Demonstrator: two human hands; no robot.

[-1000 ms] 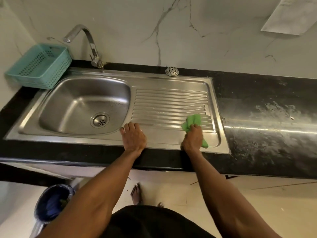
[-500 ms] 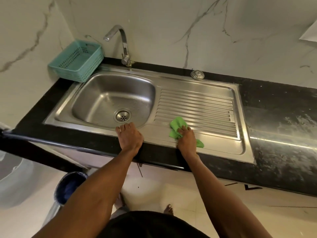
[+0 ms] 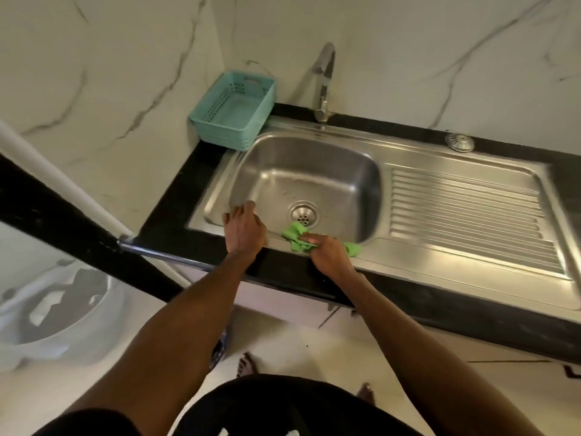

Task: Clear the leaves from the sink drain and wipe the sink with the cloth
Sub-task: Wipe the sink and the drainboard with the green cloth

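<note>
The steel sink (image 3: pixel 314 143) has a bowl on the left and a ribbed drainboard (image 3: pixel 465 215) on the right. Its round drain (image 3: pixel 304 214) sits in the bowl floor, and I see no leaves on it. My right hand (image 3: pixel 328 254) is closed on a crumpled green cloth (image 3: pixel 297 236) pressed on the sink's front rim, just in front of the drain. My left hand (image 3: pixel 243 229) rests flat on the front rim at the bowl's near left corner, fingers together, holding nothing.
A teal plastic basket (image 3: pixel 234 110) stands at the sink's back left corner, beside the tap (image 3: pixel 323 80). A metal strainer cap (image 3: pixel 459 142) lies on the black counter behind the drainboard. A white bin (image 3: pixel 53 313) stands on the floor at the left.
My right hand has slid the green cloth leftward from the drainboard's front to the rim in front of the drain. My left hand has shifted left along the rim. The view has swung left.
</note>
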